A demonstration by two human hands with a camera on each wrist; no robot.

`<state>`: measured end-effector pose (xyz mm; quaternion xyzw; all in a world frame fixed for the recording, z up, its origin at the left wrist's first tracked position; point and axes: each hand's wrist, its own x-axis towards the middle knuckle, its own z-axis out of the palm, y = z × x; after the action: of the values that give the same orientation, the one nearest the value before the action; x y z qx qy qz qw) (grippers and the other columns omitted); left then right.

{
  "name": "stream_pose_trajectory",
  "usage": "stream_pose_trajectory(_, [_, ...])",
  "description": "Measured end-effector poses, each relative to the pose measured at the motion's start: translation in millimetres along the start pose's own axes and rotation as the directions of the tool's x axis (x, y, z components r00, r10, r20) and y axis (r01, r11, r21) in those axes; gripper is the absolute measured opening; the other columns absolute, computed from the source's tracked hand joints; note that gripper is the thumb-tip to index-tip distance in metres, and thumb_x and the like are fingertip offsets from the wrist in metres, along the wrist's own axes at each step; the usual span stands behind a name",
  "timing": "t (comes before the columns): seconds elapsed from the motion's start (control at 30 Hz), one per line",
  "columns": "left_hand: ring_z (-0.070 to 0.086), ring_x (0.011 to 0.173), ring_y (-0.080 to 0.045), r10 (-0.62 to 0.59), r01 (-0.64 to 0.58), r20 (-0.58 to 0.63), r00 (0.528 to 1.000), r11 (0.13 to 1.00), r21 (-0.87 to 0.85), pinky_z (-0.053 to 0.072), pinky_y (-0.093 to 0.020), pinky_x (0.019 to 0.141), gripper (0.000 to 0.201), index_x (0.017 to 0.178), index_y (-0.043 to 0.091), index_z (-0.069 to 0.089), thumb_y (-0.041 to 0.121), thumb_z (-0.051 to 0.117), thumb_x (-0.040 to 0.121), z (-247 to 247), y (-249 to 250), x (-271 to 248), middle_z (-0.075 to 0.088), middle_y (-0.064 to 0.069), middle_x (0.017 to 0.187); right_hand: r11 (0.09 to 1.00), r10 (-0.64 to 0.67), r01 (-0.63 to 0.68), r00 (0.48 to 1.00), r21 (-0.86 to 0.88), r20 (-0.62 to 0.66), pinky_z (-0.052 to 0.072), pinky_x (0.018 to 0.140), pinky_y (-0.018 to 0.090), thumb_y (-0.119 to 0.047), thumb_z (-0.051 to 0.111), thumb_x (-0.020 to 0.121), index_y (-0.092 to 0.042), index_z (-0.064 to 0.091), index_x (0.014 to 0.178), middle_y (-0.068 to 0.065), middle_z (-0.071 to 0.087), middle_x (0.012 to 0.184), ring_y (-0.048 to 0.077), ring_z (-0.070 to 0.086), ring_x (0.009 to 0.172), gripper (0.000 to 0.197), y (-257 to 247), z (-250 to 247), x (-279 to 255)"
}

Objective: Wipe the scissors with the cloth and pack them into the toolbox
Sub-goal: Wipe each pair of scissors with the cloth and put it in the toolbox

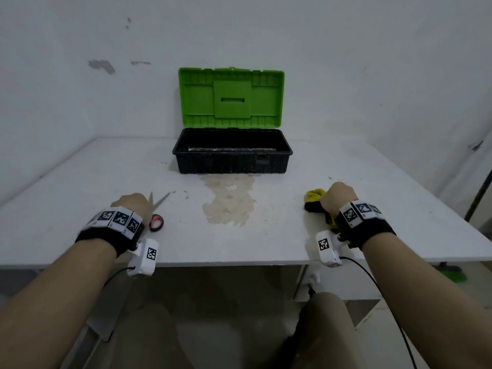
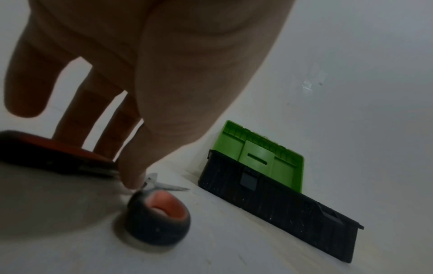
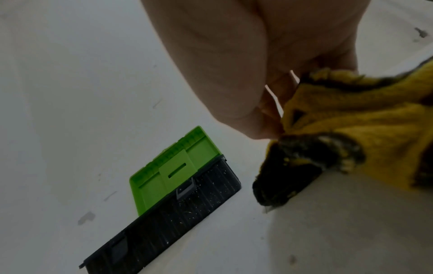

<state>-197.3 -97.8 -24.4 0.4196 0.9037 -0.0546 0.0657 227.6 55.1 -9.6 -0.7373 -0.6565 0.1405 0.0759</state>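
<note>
The scissors (image 1: 157,209) lie on the white table (image 1: 253,243) at the left, blades spread, with red-lined black handle loops (image 2: 159,213). My left hand (image 1: 131,206) hovers over them. Its fingers (image 2: 77,115) point down behind the handles, fairly straight, and the thumb tip touches near the pivot. At the right, my right hand (image 1: 338,198) grips a bunched yellow and black cloth (image 1: 314,199), whose lower end (image 3: 288,176) rests on the table. The black toolbox (image 1: 231,162) stands open at the back centre, its green lid (image 1: 231,97) upright against the wall.
A pale brownish stain (image 1: 229,201) spreads over the table in front of the toolbox. The table's near edge runs just below both wrists. White walls close in behind and on both sides. A dark pole (image 1: 479,193) leans at the far right.
</note>
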Motion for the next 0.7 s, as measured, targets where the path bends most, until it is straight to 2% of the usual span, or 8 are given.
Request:
stream_pose_trajectory(0.17, [0.065,0.102,-0.032,0.020,-0.020,0.038,0.999,1.000,0.006,0.053,-0.036,0.084,0.009,0.093,0.000,0.061,0.008,0.055,0.093,2.2,-10.1,5.9,0.067,-0.018,0.112,0.998,-0.049,0.050,0.998,-0.039,0.037,0.042,0.075,0.033,-0.013,0.040,0.096,0.002,0.051,0.098,0.025,0.058,0.114,0.032,0.052,0.091,0.018,-2.4,-1.4,4.3])
stream_pose_trajectory(0.27, [0.064,0.103,-0.031,0.052,-0.051,0.060,0.997,0.999,-0.011,0.053,-0.035,0.086,0.016,0.101,0.001,0.062,0.016,0.060,0.094,3.7,-12.3,8.7,0.066,-0.016,0.112,0.999,-0.035,0.036,0.999,-0.024,0.017,0.043,0.088,0.037,-0.037,0.040,0.098,0.002,0.051,0.122,0.023,0.056,0.125,0.036,0.054,0.109,0.047,-8.1,0.7,2.3])
stream_pose_trajectory(0.33, [0.064,0.100,-0.030,0.072,-0.071,0.047,0.996,0.997,-0.017,0.053,-0.034,0.083,0.023,0.102,0.003,0.062,0.024,0.064,0.094,4.3,-14.3,10.1,0.067,-0.015,0.111,0.998,-0.039,0.039,0.999,-0.052,-0.007,0.049,0.079,0.037,-0.051,0.054,0.088,-0.004,0.056,0.116,0.016,0.063,0.113,0.034,0.060,0.099,0.055,-10.8,2.7,6.1])
stream_pose_trajectory(0.4, [0.064,0.101,-0.030,0.086,-0.086,0.049,0.995,0.996,-0.017,0.053,-0.034,0.083,0.020,0.101,0.004,0.060,0.022,0.064,0.093,5.9,-15.5,10.5,0.067,-0.015,0.112,0.985,-0.070,0.072,0.997,-0.158,0.020,0.048,0.062,0.030,-0.047,0.061,0.083,-0.011,0.066,0.094,0.009,0.067,0.089,0.028,0.063,0.078,0.038,-6.1,7.4,19.4])
stream_pose_trajectory(0.43, [0.064,0.101,-0.030,0.093,-0.092,0.049,0.994,0.996,-0.017,0.053,-0.033,0.084,0.016,0.100,0.004,0.060,0.018,0.062,0.093,6.6,-15.3,10.0,0.066,-0.015,0.113,0.976,-0.079,0.080,0.997,-0.203,0.017,0.049,0.062,0.030,-0.041,0.061,0.081,-0.014,0.067,0.089,0.006,0.067,0.085,0.027,0.062,0.075,0.028,-5.1,7.9,23.1])
stream_pose_trajectory(0.5, [0.063,0.102,-0.030,0.113,-0.112,0.039,0.993,0.993,-0.036,0.052,-0.033,0.085,0.011,0.099,0.005,0.058,0.015,0.058,0.094,7.8,-16.5,10.3,0.065,-0.015,0.115,0.972,-0.110,0.102,0.994,-0.213,-0.025,0.053,0.078,0.038,-0.030,0.056,0.080,-0.018,0.065,0.093,0.005,0.066,0.093,0.028,0.061,0.082,0.020,-8.6,2.7,17.8])
stream_pose_trajectory(0.6, [0.060,0.100,-0.029,0.180,-0.179,-0.007,0.984,0.971,-0.157,0.049,-0.035,0.083,0.009,0.100,0.007,0.056,0.015,0.055,0.095,3.0,-17.2,11.2,0.064,-0.012,0.113,0.991,-0.132,0.130,0.989,-0.034,-0.059,0.046,0.092,0.045,-0.033,0.048,0.092,-0.018,0.051,0.101,0.005,0.056,0.095,0.031,0.056,0.091,0.017,-17.5,-10.6,-5.5])
stream_pose_trajectory(0.7, [0.060,0.090,-0.027,0.266,-0.254,-0.048,0.963,0.828,-0.499,0.051,-0.038,0.079,0.002,0.097,0.015,0.053,0.016,0.051,0.098,-10.4,-4.4,-0.6,0.063,-0.007,0.101,0.932,-0.264,0.278,0.960,0.232,-0.088,0.046,0.070,0.037,-0.034,0.042,0.097,-0.016,0.044,0.105,0.007,0.057,0.088,0.030,0.056,0.080,0.020,-20.3,-18.2,-23.7])
